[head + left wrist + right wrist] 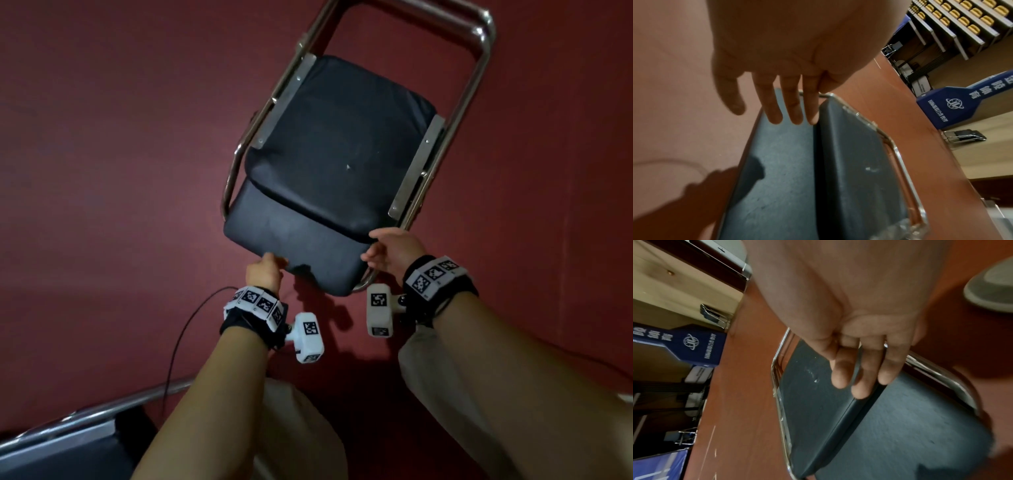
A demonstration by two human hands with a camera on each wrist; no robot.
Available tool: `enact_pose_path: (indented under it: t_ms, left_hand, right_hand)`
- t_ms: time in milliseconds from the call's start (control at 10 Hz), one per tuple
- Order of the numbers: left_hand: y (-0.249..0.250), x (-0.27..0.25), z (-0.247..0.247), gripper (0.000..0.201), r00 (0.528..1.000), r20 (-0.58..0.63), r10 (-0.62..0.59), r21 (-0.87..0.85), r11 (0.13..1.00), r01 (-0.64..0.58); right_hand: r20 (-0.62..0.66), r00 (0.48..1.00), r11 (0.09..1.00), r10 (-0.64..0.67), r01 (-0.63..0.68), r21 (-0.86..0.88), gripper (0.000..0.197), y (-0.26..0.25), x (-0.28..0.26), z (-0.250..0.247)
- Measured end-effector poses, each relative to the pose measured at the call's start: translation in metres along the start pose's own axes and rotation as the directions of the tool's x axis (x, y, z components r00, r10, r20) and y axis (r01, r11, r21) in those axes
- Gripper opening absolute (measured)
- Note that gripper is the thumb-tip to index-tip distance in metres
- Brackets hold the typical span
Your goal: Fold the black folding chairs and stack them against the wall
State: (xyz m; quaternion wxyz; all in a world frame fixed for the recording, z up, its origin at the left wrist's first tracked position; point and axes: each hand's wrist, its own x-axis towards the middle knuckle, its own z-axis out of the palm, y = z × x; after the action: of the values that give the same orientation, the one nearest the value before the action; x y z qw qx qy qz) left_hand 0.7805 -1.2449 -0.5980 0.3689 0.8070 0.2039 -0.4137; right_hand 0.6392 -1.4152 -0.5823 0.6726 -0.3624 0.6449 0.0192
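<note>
A folded black folding chair with a chrome frame hangs tilted over the red floor, its near end a little off the ground. My left hand lays straight fingers on the lower edge of the backrest pad, with the thumb off to the side. My right hand is at the chair's near right corner. Its fingers curl over the chrome tube beside the seat pad.
Another chair stands at the bottom left, with a black cable on the floor near it. A folded chair leans at the wall base beside a blue stand. My shoe is close by.
</note>
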Motion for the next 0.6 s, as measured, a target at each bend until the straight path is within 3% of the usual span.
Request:
enact_pose_path:
  t_ms: [100, 200, 300, 400, 500, 600]
  left_hand:
    - [-0.017, 0.054, 0.033, 0.032, 0.999, 0.006, 0.051, 0.102, 0.993, -0.051]
    - [-0.031, 0.097, 0.057, 0.033, 0.996, 0.064, 0.057, 0.15, 0.986, -0.066]
    - [-0.031, 0.126, 0.075, 0.03, 0.988, 0.098, 0.122, 0.103, 0.986, -0.132]
    - [-0.022, 0.138, 0.082, 0.029, 0.981, 0.051, 0.185, 0.067, 0.98, -0.188]
    - [-0.031, 0.142, 0.08, 0.025, 0.983, -0.004, 0.182, 0.084, 0.98, -0.181]
    - [-0.042, 0.15, 0.073, 0.007, 0.976, -0.156, 0.154, 0.066, 0.987, -0.145]
  right_hand:
    - [0.044, 0.998, 0.998, -0.035, 0.037, -0.046, 0.033, 0.014, 0.047, 0.002]
    - [0.079, 0.997, 0.999, -0.019, 0.021, -0.032, 0.032, 0.02, 0.087, 0.012]
    - [0.032, 0.999, 0.999, 0.014, -0.015, 0.037, 0.023, 0.026, 0.101, 0.017]
    - [-0.057, 0.998, 0.99, -0.031, 0.039, 0.138, 0.024, 0.03, 0.111, 0.019]
    - [-0.26, 0.965, 0.974, -0.036, 0.093, 0.209, 0.026, 0.058, 0.122, -0.005]
    - [-0.3, 0.952, 0.981, 0.058, 0.002, 0.195, 0.027, 0.095, 0.132, -0.033]
